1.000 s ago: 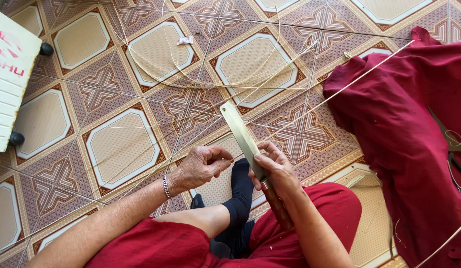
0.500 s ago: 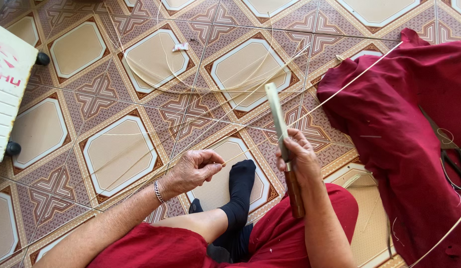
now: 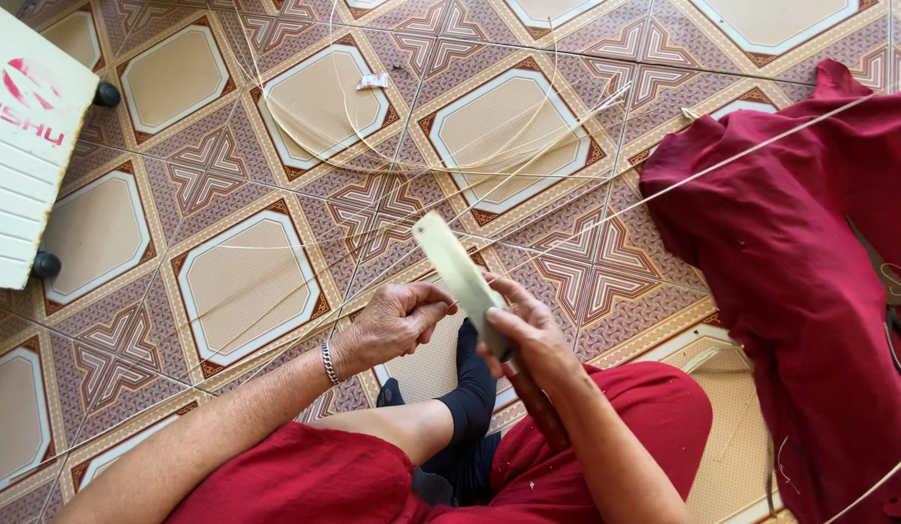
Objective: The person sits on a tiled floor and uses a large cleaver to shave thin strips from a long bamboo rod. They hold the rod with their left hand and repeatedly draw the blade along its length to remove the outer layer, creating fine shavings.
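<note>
My right hand (image 3: 528, 335) grips a knife with a wide pale blade (image 3: 457, 272) and a dark wooden handle (image 3: 540, 409); the blade points up and to the left. My left hand (image 3: 397, 320), with a silver bracelet at the wrist, has its fingers pinched on a thin pale cane strip (image 3: 606, 209) right beside the blade. The strip runs away to the upper right across the tiled floor (image 3: 227, 281). I sit on the floor in red trousers with a black sock (image 3: 470, 388) showing below the hands.
Several long thin cane strips (image 3: 373, 165) lie looped and crossed over the patterned tiles. A heap of dark red cloth (image 3: 809, 281) fills the right side. A white slatted thing on black wheels (image 3: 24, 155) stands at the upper left. A small scrap (image 3: 371, 81) lies on a far tile.
The knife blade has swung from nearly upright to tilted up-left and dropped lower. My left hand has closed in against the blade, still pinching the strip.
</note>
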